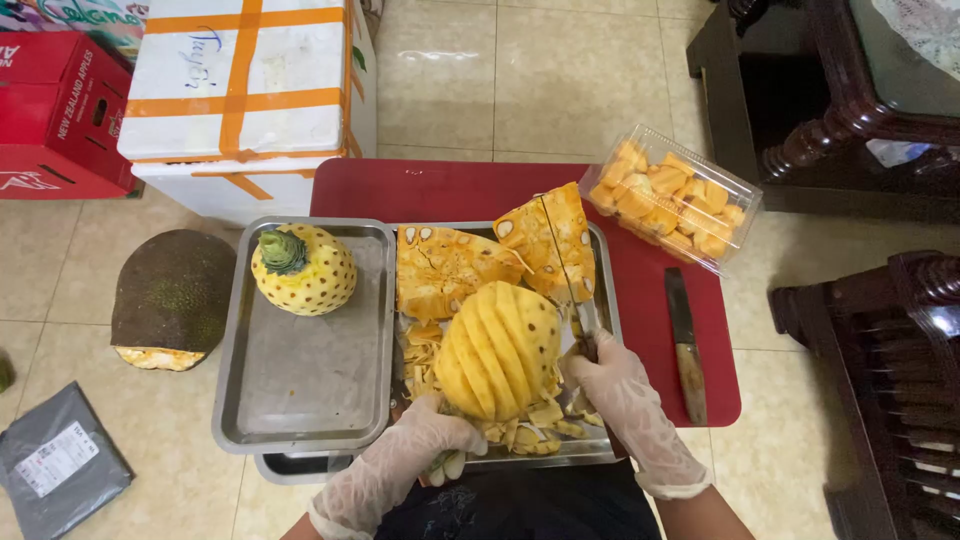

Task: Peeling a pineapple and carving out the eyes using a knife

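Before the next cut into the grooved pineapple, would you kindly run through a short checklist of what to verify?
1. Left hand steadies the grooved pineapple at its base: ok.
2. Right hand grips the knife: ok.
3. Left fingers out of the blade's path: ok.
4. Tray free of peel scraps under the fruit: not ok.
5. Blade edge sharp: cannot tell.

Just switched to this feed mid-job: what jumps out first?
A peeled pineapple with spiral grooves stands in the right-hand steel tray, steadied by the gloved left hand while the right hand holds a knife. Another peeled pineapple sits in the left tray; a cut jackfruit lies on the floor.
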